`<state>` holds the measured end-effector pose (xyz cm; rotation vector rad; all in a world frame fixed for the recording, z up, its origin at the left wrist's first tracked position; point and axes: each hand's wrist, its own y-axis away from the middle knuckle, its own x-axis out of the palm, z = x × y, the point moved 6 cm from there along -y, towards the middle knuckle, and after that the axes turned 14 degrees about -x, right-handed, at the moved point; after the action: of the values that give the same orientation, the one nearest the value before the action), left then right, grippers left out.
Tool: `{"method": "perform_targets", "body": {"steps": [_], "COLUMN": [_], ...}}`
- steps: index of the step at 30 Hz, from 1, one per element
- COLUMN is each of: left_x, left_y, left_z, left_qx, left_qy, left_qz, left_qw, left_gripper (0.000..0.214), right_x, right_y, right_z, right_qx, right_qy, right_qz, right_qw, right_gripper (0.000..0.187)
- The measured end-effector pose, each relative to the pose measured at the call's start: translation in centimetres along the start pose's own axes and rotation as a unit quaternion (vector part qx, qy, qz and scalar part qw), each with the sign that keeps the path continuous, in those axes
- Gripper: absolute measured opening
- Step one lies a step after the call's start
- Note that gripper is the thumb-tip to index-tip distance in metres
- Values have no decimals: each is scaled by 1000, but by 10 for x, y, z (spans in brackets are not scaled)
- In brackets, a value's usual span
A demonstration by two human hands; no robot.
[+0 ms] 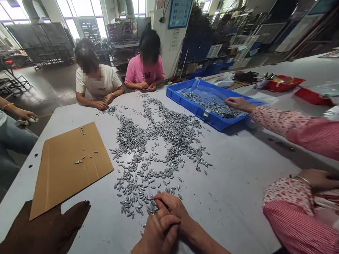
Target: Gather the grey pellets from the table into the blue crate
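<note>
My left hand [162,229] is closed, with its fingers curled, low in the middle of the head view. Just behind it, touching it, my right hand [173,206] is closed too, with thumb and fingertips together. Whatever either hand pinches is hidden or too small to tell. Both hands are at the near end of a wide spread of small silver-grey pieces [182,132], oval with pointed ends. Several lie right by my fingertips. The pieces are thickest in the middle of the white table [233,190] and thin out toward me.
A cardboard sheet [69,180] with several pieces lies left, by dark brown cloth [53,231]. A blue tray [182,101] holds more pieces; a co-worker's hand [239,104] reaches over it. Two people [99,83] handle pieces at the far edge. Red trays [284,84] stand right.
</note>
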<state>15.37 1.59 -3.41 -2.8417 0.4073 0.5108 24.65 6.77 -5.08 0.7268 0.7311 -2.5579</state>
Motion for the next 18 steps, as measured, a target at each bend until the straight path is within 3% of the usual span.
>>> {"method": "perform_targets", "body": {"steps": [9, 12, 18], "left_x": [-1, -3, -5], "left_y": [-3, -4, 0], "left_z": [1, 0, -4], "left_qx": [-2, -1, 52], "left_qy": [2, 9, -31], "left_qz": [11, 14, 15], "left_qw": [1000, 1000, 998], "left_gripper": [23, 22, 29], "right_x": [4, 2, -31], "right_y": [0, -1, -18], "right_z": [-6, 0, 3], "right_qx": [7, -5, -53], "right_qy": [8, 26, 125], "right_qz": [-12, 13, 40], "right_qw": [1000, 1000, 990], "right_gripper": [18, 20, 27]}}
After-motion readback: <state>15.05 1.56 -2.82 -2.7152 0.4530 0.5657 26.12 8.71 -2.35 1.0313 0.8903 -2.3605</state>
